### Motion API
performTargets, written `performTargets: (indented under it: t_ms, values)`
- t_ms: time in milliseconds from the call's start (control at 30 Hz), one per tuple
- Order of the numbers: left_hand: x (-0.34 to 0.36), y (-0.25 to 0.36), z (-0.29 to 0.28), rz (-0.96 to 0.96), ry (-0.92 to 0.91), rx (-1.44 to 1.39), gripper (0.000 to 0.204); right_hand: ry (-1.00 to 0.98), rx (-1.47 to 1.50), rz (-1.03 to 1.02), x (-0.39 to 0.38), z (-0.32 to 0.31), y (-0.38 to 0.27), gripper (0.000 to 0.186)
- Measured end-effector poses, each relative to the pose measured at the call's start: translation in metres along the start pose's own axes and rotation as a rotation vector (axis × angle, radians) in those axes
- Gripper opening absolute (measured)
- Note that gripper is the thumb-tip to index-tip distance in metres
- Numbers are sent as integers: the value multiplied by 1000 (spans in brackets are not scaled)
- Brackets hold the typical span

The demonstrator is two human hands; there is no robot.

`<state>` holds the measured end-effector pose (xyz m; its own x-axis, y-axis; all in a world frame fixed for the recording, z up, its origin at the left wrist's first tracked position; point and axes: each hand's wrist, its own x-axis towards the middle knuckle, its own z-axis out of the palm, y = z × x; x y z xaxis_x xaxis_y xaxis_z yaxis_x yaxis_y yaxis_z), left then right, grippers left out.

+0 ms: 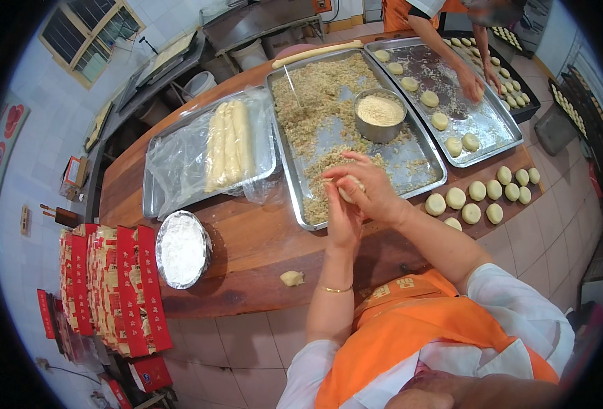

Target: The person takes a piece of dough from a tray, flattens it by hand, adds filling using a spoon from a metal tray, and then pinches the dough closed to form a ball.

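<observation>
My left hand (343,223) and my right hand (378,193) are cupped together over the near end of a metal tray (440,178) of crumbly filling (325,88). A pale dough ball (350,189) is between them, partly hidden by the fingers. The right hand's fingers wrap over it from above, while the left supports it from below. In the tray stands a round metal tin (381,129) of pale crumbs. A small lump of dough (292,278) lies on the table's near edge. Several finished round dough pieces (476,190) sit on the wood to my right.
Long dough rolls (228,146) lie under plastic in a left tray (153,198). Nearer stands a bowl of white flour (183,249), beside stacked red packets (121,286). At the far right, a co-worker's hand (470,80) reaches over another tray (513,140) holding dough rounds.
</observation>
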<state>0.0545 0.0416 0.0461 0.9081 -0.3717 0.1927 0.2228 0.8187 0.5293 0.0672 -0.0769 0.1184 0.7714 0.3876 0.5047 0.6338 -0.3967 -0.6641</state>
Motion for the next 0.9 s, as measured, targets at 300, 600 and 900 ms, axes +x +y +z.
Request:
performTargets:
  t_ms: [300,600,900]
  values:
    - [-14,-9,7,110,236,326,59,10,175,-25,6,3,-9,39]
    - [-16,9,28,9,197,395,62,221,238,-4,7,2,-7,44]
    - [-14,9,37,18,327,474,67,-129,416,150,3,-10,-5,57]
